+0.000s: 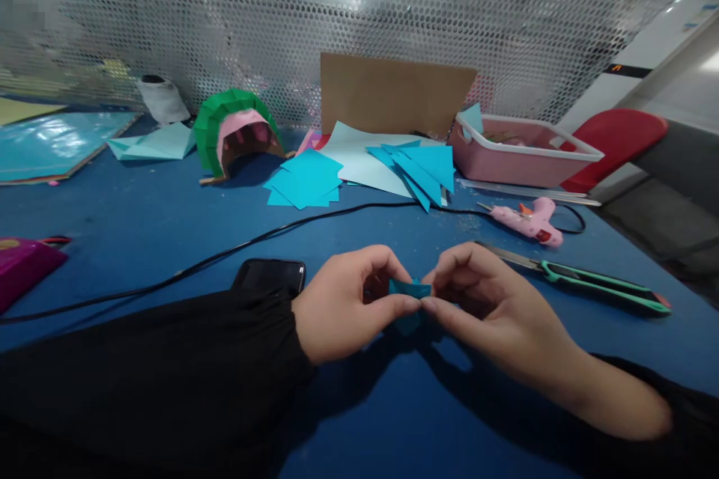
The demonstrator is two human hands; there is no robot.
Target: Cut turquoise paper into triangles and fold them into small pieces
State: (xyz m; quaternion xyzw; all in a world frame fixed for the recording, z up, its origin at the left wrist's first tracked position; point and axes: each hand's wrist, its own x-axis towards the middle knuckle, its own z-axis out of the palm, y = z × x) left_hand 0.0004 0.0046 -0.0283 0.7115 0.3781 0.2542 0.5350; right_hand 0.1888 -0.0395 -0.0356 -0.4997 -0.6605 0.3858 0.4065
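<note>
**At the near middle of a blue table (140,217), two hands pinch a small blue paper**

The folded blue paper (412,289) sits between the thumb tips. The left hand (348,307) has thumb and fingers clamped on its left end; the right hand (499,314) clamps the right end, its remaining fingers curled.

Just left of the left hand lies a dark phone (275,273). To the right lie a black-and-green cutter (607,288) and, farther off, a pink glue gun (528,221) with a red patch, too small to read. Beyond the black cable (371,205) are blue square sheets (306,178), folded blue triangles (432,168) and, far right, a pink basket (517,163). A dark band (626,70) at far right bears an orange mark, illegible.
</note>
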